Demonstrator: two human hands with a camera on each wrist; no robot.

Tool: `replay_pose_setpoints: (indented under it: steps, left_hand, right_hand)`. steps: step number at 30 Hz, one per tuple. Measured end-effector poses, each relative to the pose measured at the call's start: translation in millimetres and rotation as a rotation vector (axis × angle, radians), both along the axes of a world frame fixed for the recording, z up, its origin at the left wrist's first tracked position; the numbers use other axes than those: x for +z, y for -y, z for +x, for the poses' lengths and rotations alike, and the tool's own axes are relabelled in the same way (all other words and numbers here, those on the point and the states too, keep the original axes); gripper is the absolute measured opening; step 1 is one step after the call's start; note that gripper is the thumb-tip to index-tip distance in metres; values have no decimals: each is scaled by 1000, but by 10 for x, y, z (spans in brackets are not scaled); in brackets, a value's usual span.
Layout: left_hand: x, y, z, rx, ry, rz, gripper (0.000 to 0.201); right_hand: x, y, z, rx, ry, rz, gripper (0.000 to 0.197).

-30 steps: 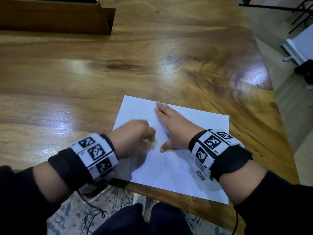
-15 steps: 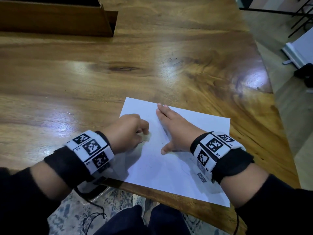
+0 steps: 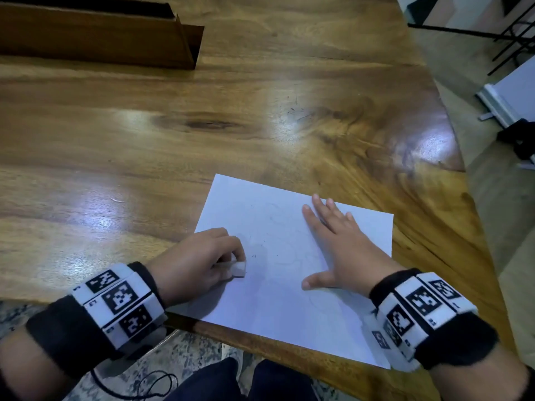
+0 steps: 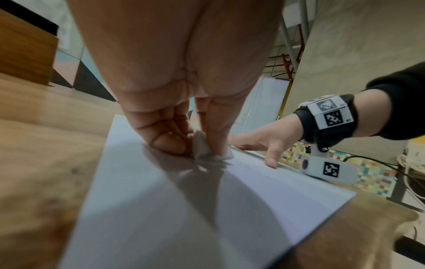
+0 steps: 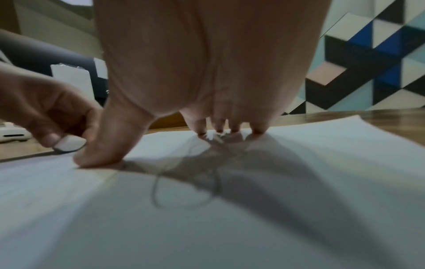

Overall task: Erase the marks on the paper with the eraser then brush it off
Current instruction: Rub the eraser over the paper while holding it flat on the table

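My left hand has its fingers curled tight round the white eraser, pressing it onto the paper. Across from it, my right hand lies flat, fingers straight and spread, pinning the sheet. Faint pencil marks show between them. Wooden worktop lies beyond.

No legible words, brands or numbers in any view. Left wristband and right wristband: black-and-white square coded markers, plus tiny edge characters too small to read. Same marker type on white camera pod below right wrist. Paper: faint pencil scribbles only, not writing.
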State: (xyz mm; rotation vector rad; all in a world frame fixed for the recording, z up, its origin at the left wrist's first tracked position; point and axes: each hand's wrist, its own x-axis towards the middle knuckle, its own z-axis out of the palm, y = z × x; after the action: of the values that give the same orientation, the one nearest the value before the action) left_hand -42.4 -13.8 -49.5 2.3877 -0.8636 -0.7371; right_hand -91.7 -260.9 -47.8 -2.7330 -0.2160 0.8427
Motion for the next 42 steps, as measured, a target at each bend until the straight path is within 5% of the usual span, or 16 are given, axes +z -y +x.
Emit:
replay_pose_setpoints:
  steps: [5,10,17,21,25,29,35,40,42]
  left_hand:
    - [47,-164,58,2,-64,49,6]
    - [209,-80,181,-33,-121,127,23]
    - [195,601,693,344,147,45,13]
    - [116,548,606,305,126,42,9]
    - [176,422,615,119,-79,119,16]
    - [173,559,721,231,143,86,14]
    - [209,493,528,25,-23,154,13]
    - [135,580,663,237,144,77,13]
    - [134,544,560,161,121,89,12]
  right_hand:
    - [-24,-176,7,-3,3,5,123]
    - [86,-340,115,-10,77,-130,113]
    - [92,-488,278,41,85,-320,117]
    - [68,-467,263,36,75,-312,117]
    - [66,-461,259,28,78,-305,116]
    - [61,-461,264,25,77,-304,117]
    - [48,-459,266,6,85,-289,117]
    - [41,-459,256,3,87,-293,117]
    - [43,-458,255,-4,88,-284,117]
